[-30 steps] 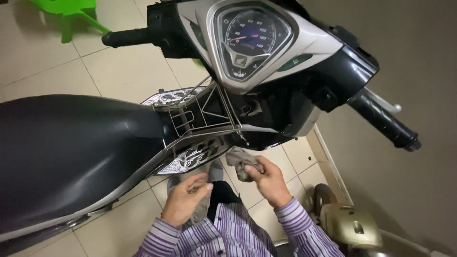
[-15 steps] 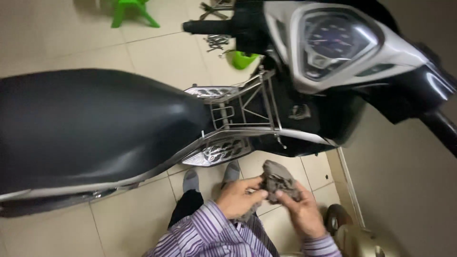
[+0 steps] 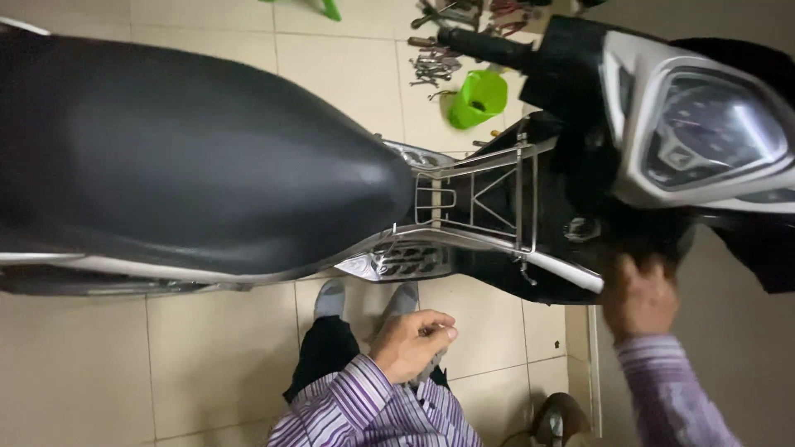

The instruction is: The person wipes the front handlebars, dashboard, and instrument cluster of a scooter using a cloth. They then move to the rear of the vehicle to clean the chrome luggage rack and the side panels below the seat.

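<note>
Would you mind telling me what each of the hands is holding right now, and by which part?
The right hand reaches up against the scooter's dark front panel; its grip is hidden. The left hand is closed, its contents hidden.

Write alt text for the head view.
Seen from above, a person's right hand reaches up under a scooter's front panel, while the left hand is closed near the waist. A green funnel and tools lie beyond.

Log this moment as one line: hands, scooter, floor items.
right hand: raised against black scooter front panel, grip unclear | left hand: closed near waist, contents hidden | chrome wire rack: on footwell | green plastic funnel: on tiled floor
</note>
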